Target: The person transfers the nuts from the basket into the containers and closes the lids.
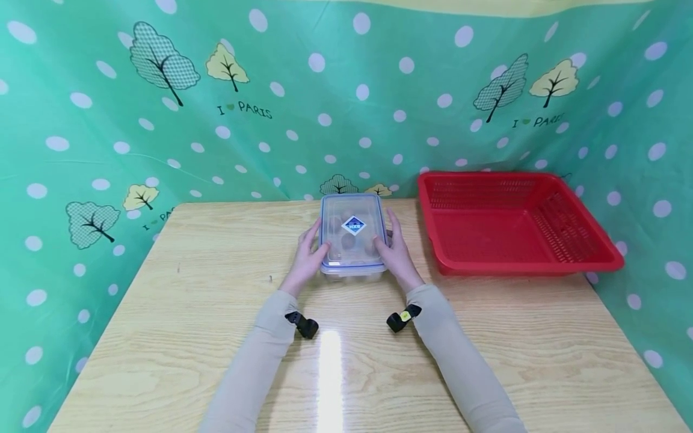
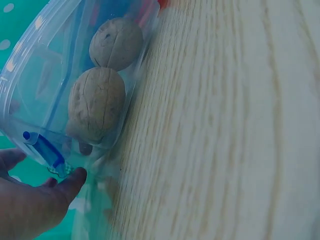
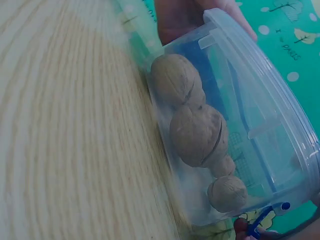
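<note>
A clear plastic food container (image 1: 354,248) with a blue-edged lid stands on the table. My left hand (image 1: 306,260) grips its left side, the thumb on the lid's edge. On the opposite side my right hand (image 1: 399,255) holds it, with its thumb also on the lid. Several walnuts (image 2: 97,102) lie on the container's floor; the right wrist view shows walnuts (image 3: 199,135) through the wall too. A blue side latch (image 2: 47,152) hangs outward near the left fingers. Beside the right fingers another blue latch (image 3: 261,221) sticks out from the wall.
To the right of the container stands a red plastic basket (image 1: 487,240) with slotted walls. The wooden table (image 1: 216,313) meets a green dotted cloth (image 1: 303,108) along its back and sides. A strip of light reflects off the table between the forearms.
</note>
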The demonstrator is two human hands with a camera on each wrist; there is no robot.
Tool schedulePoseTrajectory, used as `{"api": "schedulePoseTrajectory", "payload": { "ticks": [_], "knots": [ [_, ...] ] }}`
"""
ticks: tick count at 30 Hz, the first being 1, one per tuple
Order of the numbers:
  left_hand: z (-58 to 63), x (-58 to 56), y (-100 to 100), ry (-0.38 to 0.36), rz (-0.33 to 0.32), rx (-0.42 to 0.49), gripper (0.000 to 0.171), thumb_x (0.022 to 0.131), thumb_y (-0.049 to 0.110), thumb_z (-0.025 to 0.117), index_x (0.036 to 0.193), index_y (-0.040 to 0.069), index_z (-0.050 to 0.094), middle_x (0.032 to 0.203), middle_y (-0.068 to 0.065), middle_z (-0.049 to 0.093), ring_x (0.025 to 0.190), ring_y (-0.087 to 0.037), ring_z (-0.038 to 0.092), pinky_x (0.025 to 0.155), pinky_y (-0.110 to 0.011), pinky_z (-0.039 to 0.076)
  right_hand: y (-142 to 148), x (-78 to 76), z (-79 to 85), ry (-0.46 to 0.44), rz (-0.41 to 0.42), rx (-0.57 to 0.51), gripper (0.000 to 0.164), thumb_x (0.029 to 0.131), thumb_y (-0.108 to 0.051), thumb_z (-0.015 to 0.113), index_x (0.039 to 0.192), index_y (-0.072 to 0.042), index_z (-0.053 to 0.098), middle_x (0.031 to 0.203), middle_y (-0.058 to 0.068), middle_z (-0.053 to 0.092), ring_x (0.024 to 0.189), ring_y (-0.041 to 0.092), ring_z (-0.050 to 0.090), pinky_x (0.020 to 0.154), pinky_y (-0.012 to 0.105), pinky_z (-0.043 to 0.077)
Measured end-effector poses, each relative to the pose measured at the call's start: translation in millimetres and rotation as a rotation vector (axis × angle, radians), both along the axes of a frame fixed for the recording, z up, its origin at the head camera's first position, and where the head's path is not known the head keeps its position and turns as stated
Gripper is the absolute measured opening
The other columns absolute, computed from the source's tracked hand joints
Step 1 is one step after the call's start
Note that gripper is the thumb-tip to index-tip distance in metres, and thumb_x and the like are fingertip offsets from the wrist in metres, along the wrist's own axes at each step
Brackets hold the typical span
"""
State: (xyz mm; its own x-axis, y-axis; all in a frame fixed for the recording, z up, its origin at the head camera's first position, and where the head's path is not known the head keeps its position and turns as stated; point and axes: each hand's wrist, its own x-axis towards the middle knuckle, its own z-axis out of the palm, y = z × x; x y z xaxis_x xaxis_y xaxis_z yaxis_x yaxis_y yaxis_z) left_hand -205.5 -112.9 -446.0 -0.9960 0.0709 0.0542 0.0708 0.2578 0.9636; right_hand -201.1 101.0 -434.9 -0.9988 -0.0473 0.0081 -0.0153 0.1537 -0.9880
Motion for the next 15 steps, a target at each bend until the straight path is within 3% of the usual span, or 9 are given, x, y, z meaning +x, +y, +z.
{"api": "schedulePoseTrajectory", "payload": {
  "ticks": [3,6,10,15],
  "knots": [
    [0.3,0.3,0.9,0.002,-0.001,0.025,0.065,0.095,0.008,0.053,0.153,0.011,0.025,0.155,-0.022,0.017,0.141,-0.037,0.019,0.113,-0.047,0.018,-1.1,0.4,-0.1,0.038,-0.056,0.082,0.077,0.097,-0.013,0.053,0.156,-0.027,0.005,0.146,0.026,0.030,0.131,0.038,0.035,0.104,0.054,0.033],
    [-5.3,-3.3,1.9,0.003,-0.005,0.072,0.066,0.095,0.006,0.052,0.154,0.013,0.024,0.156,-0.019,0.016,0.139,-0.038,0.024,0.111,-0.044,0.026,-1.0,-3.3,-8.0,0.103,-0.116,0.176,0.079,0.096,-0.016,0.057,0.156,-0.028,0.008,0.148,0.021,0.025,0.135,0.035,0.029,0.107,0.055,0.027],
    [-5.6,-3.8,2.8,-0.038,-0.005,0.144,0.066,0.095,0.005,0.051,0.155,0.017,0.023,0.157,-0.017,0.018,0.132,-0.043,0.036,0.103,-0.046,0.038,-2.7,-3.1,-6.6,0.204,-0.149,0.217,0.081,0.093,-0.011,0.060,0.156,-0.028,0.011,0.144,0.020,0.029,0.129,0.035,0.034,0.104,0.052,0.033],
    [-4.8,-2.7,3.6,-0.057,0.022,0.144,0.066,0.095,0.007,0.052,0.154,0.019,0.025,0.154,-0.016,0.025,0.134,-0.037,0.035,0.105,-0.043,0.036,-4.2,-2.6,-7.2,0.233,-0.166,0.224,0.083,0.092,-0.008,0.062,0.156,-0.026,0.013,0.140,0.020,0.035,0.118,0.032,0.042,0.098,0.046,0.039]
  ]
}}
